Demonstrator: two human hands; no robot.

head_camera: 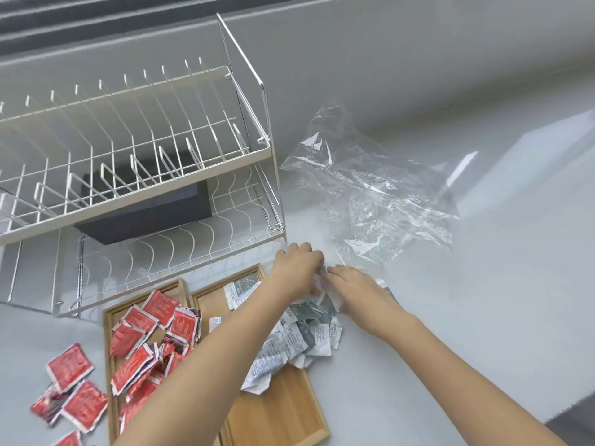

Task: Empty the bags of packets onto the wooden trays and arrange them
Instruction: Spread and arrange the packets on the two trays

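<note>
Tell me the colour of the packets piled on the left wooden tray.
Red with white edges and small print, clearest in the head view: red packets on the left wooden tray.

Both arms reach forward — left hand (pixel 297 268) and right hand (pixel 355 286) nearly touching.

Before you lies a pale grey countertop (pixel 483 317), glossy, catching a bright streak of light on its far right. A white two-tier wire dish rack (pixel 135 149) stands on it to your left; a dark rectangular box (pixel 145 207) sits on its lower tier. Behind the rack rises a plain grey wall (pixel 386 59), with darker horizontal bands (pixel 80 20) above it.
</note>
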